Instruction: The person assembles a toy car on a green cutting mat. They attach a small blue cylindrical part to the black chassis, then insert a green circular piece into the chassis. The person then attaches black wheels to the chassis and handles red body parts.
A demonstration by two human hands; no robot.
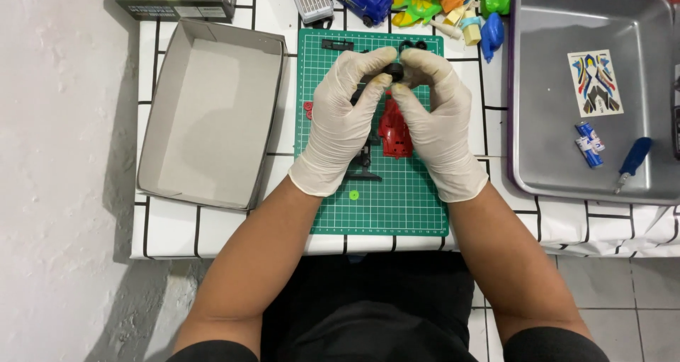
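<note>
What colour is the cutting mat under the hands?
The cutting mat is green with a pale grid, shown best in the head view.

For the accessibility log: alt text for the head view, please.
Two gloved hands, left hand and right hand, pinch a small black wheel together above a green cutting mat, with a red toy car body lying under them. An open cardboard box sits left, a metal tray right.

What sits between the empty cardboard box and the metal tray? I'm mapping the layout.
In the head view, the green cutting mat, with both gloved hands over it, lies between cardboard box and metal tray.
</note>
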